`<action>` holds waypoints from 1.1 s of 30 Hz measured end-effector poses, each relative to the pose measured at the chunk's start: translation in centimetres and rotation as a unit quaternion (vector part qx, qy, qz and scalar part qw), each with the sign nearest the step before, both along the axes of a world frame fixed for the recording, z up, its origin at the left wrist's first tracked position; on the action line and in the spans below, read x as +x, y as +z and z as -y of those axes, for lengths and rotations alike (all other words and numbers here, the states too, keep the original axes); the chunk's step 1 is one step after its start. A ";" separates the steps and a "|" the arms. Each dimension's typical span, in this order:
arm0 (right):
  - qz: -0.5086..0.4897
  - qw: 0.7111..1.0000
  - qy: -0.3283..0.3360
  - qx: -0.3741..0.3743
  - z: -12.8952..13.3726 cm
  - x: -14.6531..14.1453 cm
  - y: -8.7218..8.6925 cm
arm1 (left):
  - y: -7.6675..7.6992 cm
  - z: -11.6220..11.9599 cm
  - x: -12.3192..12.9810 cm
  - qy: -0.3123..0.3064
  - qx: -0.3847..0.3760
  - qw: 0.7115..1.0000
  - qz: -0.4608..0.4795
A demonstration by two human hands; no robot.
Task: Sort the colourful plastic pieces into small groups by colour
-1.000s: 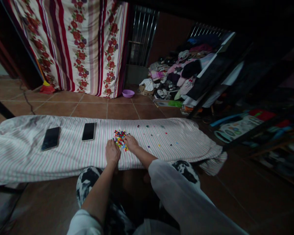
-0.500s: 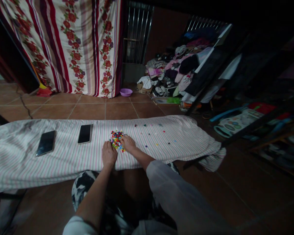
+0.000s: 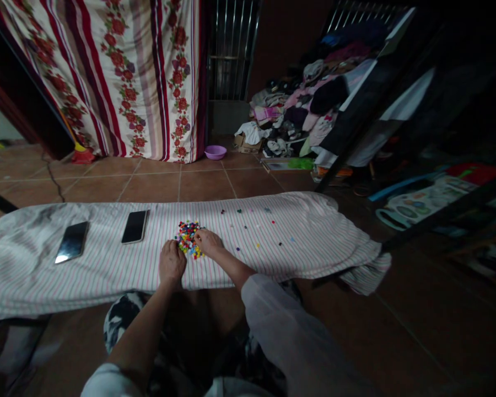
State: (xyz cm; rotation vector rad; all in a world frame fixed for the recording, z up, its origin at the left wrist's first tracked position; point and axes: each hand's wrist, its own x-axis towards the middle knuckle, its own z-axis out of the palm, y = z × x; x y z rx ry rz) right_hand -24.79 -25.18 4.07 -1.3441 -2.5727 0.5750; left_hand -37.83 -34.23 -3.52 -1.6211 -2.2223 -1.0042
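at left, a glossy black phone (image 3: 71,242) catches glare on the wrinkled, striped cloth (image 3: 103,270); a second phone (image 3: 135,226) lies beside it. the person's left hand (image 3: 172,263), palm down, fingers close together, rests against the heap of tiny multicoloured pieces (image 3: 187,236), its underside hidden. the right hand (image 3: 209,242) bends narrowly into the heap's right side; whether either hand grips anything cannot be told. farther right, spaced-out loose pieces (image 3: 257,245) are too small to show their shape.

Left fingers (image 3: 171,246) and right fingers (image 3: 200,235) flank colourful pieces (image 3: 186,234) heaped on a striped cloth (image 3: 101,263).
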 end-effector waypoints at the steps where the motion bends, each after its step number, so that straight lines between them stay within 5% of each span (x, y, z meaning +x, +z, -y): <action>1: -0.003 1.000 0.007 -0.006 -0.1 -0.1 0.0 | 0.0 0.0 0.0 0.001 -0.001 1.000 -0.002; 33: -0.130 0.991 0.026 -0.004 -1.7 1.9 -2.4 | 0.7 0.0 0.4 0.010 -0.034 0.999 -0.018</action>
